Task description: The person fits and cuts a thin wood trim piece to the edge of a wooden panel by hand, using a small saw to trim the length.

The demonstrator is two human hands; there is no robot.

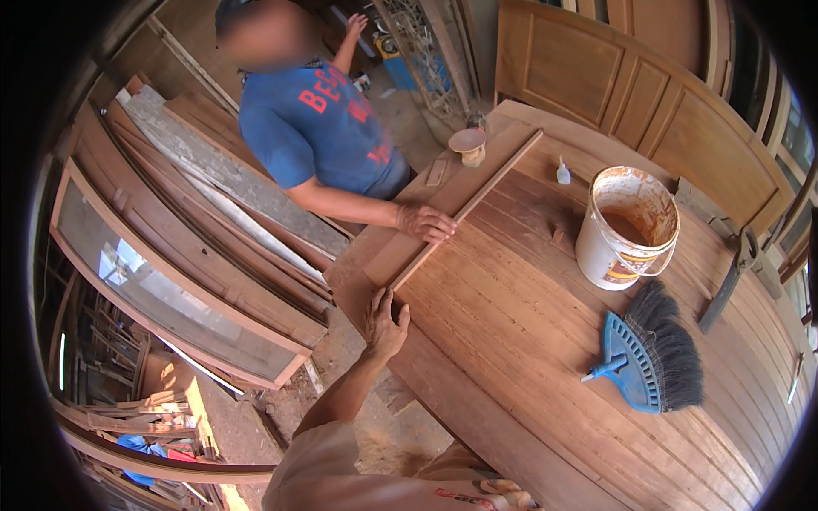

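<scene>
A long thin wooden strip (467, 207) lies along the left part of a large grooved wooden panel (503, 281). At the strip's near end is my left hand (385, 328), its fingertips on the strip and its thumb bent over the panel. A co-worker's hand (428, 223) rests on the strip farther along. Only the curled fingers of my right hand (509, 492) show at the lower edge, close to my shirt. What they hold, if anything, is hidden.
On the panel stand a white bucket (603, 251) of brown paste, a small bottle (563, 173) and a blue brush head (630, 366) with dark bristles. A dark-bladed tool (724, 285) lies at right. The co-worker (315, 128) stands across the left side. Door frames (187, 289) lean at left.
</scene>
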